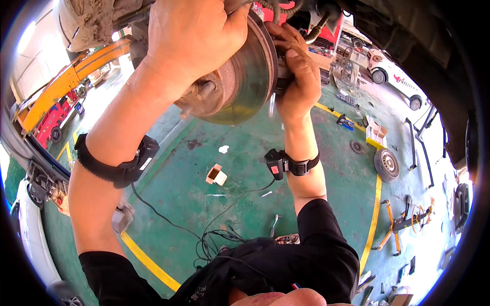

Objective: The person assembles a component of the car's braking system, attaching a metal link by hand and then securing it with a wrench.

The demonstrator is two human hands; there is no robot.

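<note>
One green floor (332, 194) spreads beneath the work, and a spare-looking wheel (387, 164) rests on it at the right, well apart from the person. The brake disc (252, 81) is up in front of the person, on its hub (206, 92), with no wheel over it; judging by that, the stage of baring the disc is done. The work now sits at the disc's rim. The left hand (199, 33) reaches across the disc's near face, thumb bent, fingertips out of sight, so its hold is unclear. The right hand (298, 71) is half curled at a dark part (284, 74) beside the rim; how firmly it grips does not show. Whether anything there is loose or fixed is hidden, so what is left cannot be measured. Below lie a small carton (219, 177) and a slim wrench-like tool (275, 223), neither being touched.
</note>
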